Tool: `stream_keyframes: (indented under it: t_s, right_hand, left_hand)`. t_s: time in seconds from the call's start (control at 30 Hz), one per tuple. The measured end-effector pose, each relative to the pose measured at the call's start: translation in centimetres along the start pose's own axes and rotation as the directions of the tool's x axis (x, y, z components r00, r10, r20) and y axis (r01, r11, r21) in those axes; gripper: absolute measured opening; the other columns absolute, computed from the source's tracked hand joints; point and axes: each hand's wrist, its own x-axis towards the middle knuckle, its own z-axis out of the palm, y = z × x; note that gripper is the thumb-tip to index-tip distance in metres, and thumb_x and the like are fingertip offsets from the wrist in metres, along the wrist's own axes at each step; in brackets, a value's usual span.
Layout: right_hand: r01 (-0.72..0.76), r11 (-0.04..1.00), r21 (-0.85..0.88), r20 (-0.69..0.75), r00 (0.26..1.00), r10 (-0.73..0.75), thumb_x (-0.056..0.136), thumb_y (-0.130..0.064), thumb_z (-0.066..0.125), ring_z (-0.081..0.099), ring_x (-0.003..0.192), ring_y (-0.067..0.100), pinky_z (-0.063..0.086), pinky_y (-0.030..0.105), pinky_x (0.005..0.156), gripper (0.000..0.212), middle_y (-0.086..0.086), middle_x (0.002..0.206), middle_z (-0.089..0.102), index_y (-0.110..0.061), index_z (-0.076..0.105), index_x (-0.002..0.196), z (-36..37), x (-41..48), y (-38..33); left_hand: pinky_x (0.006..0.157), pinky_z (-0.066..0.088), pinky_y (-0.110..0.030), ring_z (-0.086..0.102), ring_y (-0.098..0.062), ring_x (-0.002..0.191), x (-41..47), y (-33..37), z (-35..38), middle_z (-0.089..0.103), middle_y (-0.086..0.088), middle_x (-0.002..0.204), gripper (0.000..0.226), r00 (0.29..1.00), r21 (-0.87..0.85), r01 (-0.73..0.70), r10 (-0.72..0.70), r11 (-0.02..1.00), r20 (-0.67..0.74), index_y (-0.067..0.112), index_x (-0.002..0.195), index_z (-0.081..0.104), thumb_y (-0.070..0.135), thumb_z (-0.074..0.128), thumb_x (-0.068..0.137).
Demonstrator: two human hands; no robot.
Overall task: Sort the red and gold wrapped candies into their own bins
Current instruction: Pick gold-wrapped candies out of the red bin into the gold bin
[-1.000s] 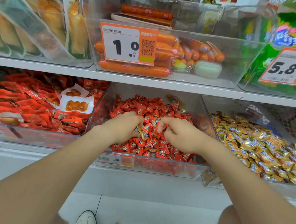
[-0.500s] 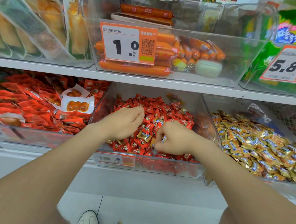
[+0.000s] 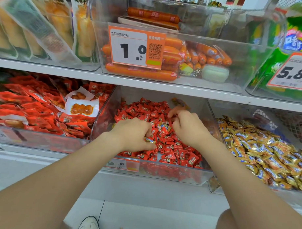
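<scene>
A clear middle bin (image 3: 162, 172) holds a pile of red wrapped candies (image 3: 147, 110) with a few gold ones mixed in. My left hand (image 3: 131, 135) lies on the pile's front left and pinches a gold candy (image 3: 150, 140) between thumb and fingers. My right hand (image 3: 187, 127) is further back on the right, fingers curled down into the red candies; what it holds is hidden. Another gold candy (image 3: 165, 126) lies between the hands, and one (image 3: 180, 103) lies at the back of the bin. The bin of gold candies (image 3: 265, 152) stands to the right.
A bin of red snack packets (image 3: 35, 110) stands to the left. The shelf above (image 3: 148, 83) carries bins of sausages (image 3: 139, 72) with a price tag (image 3: 135, 47), overhanging the candy bins. My shoe (image 3: 89, 224) shows on the floor below.
My right hand has moved from the front of the red pile toward the back right. My left hand has shifted slightly forward, still on a gold candy.
</scene>
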Motion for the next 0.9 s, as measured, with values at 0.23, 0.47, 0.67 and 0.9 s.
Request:
stream_keyframes:
  t_s: [0.23, 0.47, 0.67, 0.9]
  right_hand:
    - [0.062, 0.966, -0.252, 0.052, 0.997, -0.051, 0.1, -0.056, 0.059, 0.068, 0.099, 0.031, 0.058, 0.044, 0.08, 0.029, 0.001, 0.103, 0.075, -0.035, 0.073, 0.112, 2.0, 1.2, -0.1]
    - [0.171, 0.919, -0.355, 0.124, 0.983, -0.136, 0.102, -0.044, 0.061, 0.066, 0.084, 0.032, 0.057, 0.042, 0.073, 0.025, 0.005, 0.091, 0.068, -0.02, 0.068, 0.099, 2.5, 2.1, -0.1]
    - [0.149, 0.98, -0.131, 0.155, 0.98, -0.129, 0.109, -0.04, 0.048, 0.055, 0.057, 0.022, 0.038, 0.038, 0.057, 0.042, 0.004, 0.061, 0.053, -0.015, 0.046, 0.076, 0.9, 1.7, -0.3]
    - [0.053, 0.973, 0.223, 0.11, 0.991, -0.079, 0.096, -0.021, 0.061, 0.056, 0.051, 0.013, 0.046, 0.033, 0.049, 0.01, 0.003, 0.081, 0.074, -0.024, 0.055, 0.104, -0.8, -0.3, -1.8]
  left_hand:
    - [0.065, 0.048, -0.036, 0.057, -0.018, 0.086, 0.9, -0.1, 1.1, 0.056, 0.01, 0.086, 0.032, 0.997, -0.089, -0.068, 0.069, 0.994, 0.017, 0.025, 0.094, 0.06, 0.053, 0.073, 0.089]
    - [0.062, 0.043, -0.033, 0.053, -0.014, 0.07, 0.2, -0.7, -0.3, 0.06, 0.001, 0.08, 0.029, 0.991, -0.247, -0.136, 0.135, 0.959, -0.02, 0.016, 0.093, 0.048, 0.039, 0.046, 0.11]
    - [0.046, 0.041, -0.022, 0.051, -0.003, 0.054, -1.8, -1.6, -2.2, 0.067, -0.011, 0.086, 0.019, 0.996, -0.349, -0.084, 0.087, 0.933, -0.007, 0.014, 0.099, 0.048, 0.028, 0.045, 0.111]
    - [0.064, 0.049, -0.036, 0.055, -0.02, 0.058, -2.4, -2.0, -2.5, 0.063, -0.01, 0.065, 0.051, 0.997, -0.21, 0.0, 0.015, 0.978, 0.07, 0.003, 0.081, 0.063, 0.048, 0.057, 0.103]
